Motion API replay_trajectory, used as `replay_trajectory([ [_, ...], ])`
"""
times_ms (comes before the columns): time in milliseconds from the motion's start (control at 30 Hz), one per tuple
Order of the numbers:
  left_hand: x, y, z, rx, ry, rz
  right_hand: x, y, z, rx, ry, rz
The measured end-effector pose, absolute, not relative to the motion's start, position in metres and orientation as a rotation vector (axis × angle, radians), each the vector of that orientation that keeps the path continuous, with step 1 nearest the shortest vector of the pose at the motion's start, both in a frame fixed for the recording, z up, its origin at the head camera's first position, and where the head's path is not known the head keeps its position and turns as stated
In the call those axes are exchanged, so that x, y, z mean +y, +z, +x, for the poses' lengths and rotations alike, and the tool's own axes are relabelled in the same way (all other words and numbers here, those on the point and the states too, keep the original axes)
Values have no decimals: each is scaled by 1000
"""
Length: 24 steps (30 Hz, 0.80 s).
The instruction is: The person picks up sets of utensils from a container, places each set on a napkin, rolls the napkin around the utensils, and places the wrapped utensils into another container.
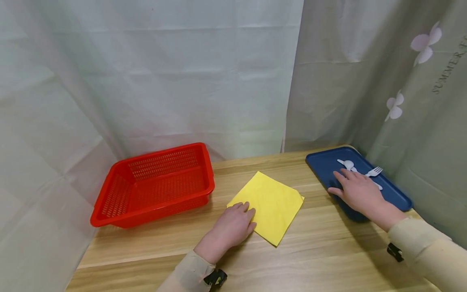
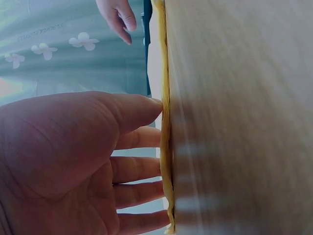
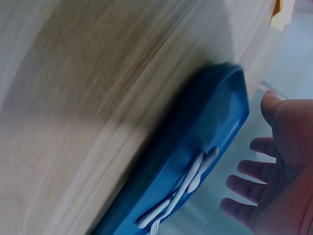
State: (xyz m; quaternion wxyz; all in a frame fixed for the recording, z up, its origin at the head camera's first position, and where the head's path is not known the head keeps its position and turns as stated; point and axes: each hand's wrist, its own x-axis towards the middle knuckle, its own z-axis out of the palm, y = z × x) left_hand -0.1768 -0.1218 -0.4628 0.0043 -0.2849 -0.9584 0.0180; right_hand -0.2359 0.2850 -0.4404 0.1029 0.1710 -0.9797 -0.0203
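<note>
A folded yellow cloth lies flat on the wooden table. My left hand rests its fingertips on the cloth's near left edge; in the left wrist view the fingers are extended and touch the yellow layer. My right hand hovers over a blue tray, its fingers spread and nothing in them. White plastic cutlery lies in the tray: a spoon, a fork and another piece partly hidden under the hand. In the right wrist view the palm is apart from the cutlery.
A red plastic basket with perforated walls stands at the left of the table. Pale curtains hang behind and at both sides, with printed flowers on the right one. The tray sits close against the right curtain.
</note>
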Motion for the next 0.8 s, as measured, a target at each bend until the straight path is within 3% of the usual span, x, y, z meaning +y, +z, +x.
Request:
replay_trajectory([
  [800,-121,-463,-175,-3019,46,-885,306,-437,-258,-2949,-47,335],
])
